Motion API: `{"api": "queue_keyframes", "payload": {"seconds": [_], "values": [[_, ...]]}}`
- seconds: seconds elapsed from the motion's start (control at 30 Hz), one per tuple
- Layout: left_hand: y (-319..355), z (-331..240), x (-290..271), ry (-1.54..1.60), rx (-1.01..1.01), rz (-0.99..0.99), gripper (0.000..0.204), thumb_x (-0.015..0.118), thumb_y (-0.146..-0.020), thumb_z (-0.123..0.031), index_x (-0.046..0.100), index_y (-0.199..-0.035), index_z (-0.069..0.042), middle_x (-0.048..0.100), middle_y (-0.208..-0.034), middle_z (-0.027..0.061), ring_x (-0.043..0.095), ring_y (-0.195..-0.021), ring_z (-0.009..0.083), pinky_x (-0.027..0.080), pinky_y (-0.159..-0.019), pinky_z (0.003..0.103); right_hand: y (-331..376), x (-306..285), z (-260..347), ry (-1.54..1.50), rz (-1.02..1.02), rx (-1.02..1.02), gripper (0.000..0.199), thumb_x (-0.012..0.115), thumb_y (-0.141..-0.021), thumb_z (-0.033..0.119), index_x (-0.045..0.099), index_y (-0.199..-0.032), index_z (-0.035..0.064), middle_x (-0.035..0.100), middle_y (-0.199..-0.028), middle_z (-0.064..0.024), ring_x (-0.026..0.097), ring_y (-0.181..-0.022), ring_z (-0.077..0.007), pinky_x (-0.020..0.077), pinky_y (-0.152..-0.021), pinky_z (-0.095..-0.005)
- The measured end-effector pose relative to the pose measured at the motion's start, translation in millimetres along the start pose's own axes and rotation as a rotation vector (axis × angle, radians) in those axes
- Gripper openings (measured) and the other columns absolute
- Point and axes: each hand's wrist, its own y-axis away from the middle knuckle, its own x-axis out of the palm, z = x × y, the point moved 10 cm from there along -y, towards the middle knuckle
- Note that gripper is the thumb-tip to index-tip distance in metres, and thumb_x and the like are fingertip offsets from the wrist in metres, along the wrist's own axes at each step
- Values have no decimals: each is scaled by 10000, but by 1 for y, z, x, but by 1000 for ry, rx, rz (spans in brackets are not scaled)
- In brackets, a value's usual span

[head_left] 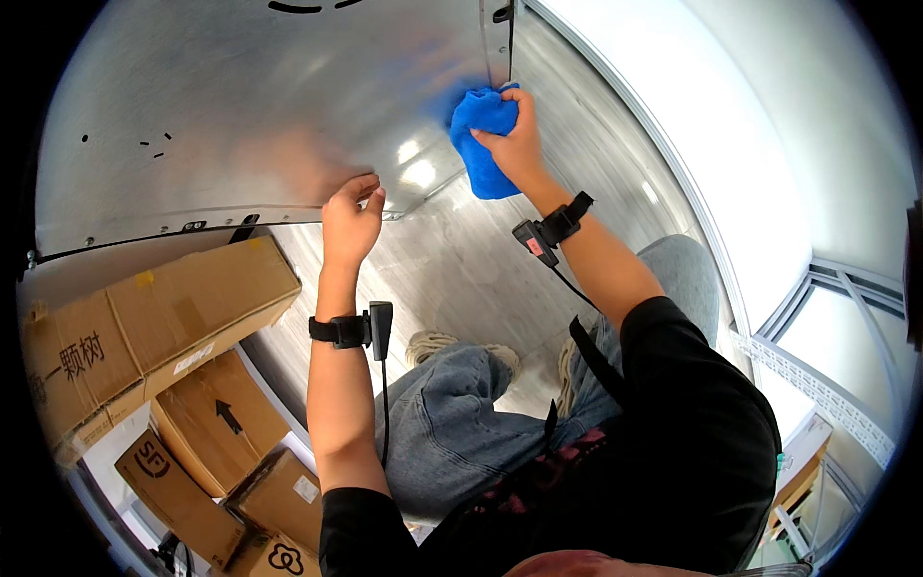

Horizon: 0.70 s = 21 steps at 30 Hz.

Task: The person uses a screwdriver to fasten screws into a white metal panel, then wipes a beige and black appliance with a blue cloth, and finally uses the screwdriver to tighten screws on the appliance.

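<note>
A large shiny metal panel, with small slots and screw holes, fills the upper left. Bunched in my right hand is a blue cloth, pressed to the panel's right part near its edge. One end of the cloth hangs down below my fingers. My left hand is at the panel's lower edge, its bent fingertips against the metal and the thumb beside them. No object shows in that hand. Each wrist carries a black strap with a small cabled device.
Several cardboard boxes are stacked at the lower left, below the panel. Grey wood-look floor runs under me. A white wall curves along the right, with a metal shelf frame at the lower right.
</note>
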Motion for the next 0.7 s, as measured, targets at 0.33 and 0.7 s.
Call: {"api": "queue_keyframes", "payload": {"seconds": [0.33,0.7], "values": [[4,-11,-18,-16,7,-49,257,642,-828,-129,663,-1031,26,693,-955,174,677,-921,267,507,-822,339,-7,-5,31,-182,110,106,576,799,-649,73,457,-1112,102,528,-1102,-133,528,-1038,-299,445,-883,-394],[19,-10,-22,-15,2,-89,263,640,-822,-162,668,-1013,17,687,-941,191,672,-901,301,511,-807,372,15,-14,193,79,62,-346,579,796,-607,62,545,-1125,127,531,-1108,-141,543,-1018,-361,457,-854,-404]]}}
